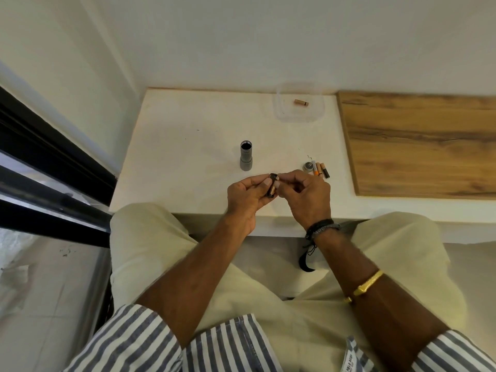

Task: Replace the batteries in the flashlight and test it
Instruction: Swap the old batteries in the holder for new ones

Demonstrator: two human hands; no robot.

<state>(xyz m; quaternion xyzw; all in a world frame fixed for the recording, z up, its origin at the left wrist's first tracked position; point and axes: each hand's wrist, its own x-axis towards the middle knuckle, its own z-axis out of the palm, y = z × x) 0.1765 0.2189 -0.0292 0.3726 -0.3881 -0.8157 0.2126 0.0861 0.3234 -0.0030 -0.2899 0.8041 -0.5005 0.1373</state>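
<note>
The grey flashlight body (246,156) stands on the white table (188,146), its open end up and its inside dark. In front of it my left hand (248,198) grips a small black battery holder (271,188) with a copper-coloured battery in it. My right hand (306,196) pinches the holder's top end with thumb and forefinger. The flashlight's dark end cap (309,166) lies to the right, beside a few loose batteries (321,170).
A clear plastic tub (299,104) at the back of the table holds one copper battery (301,102). A wooden board (421,143) covers the surface to the right. A dark window frame (48,162) runs along the left.
</note>
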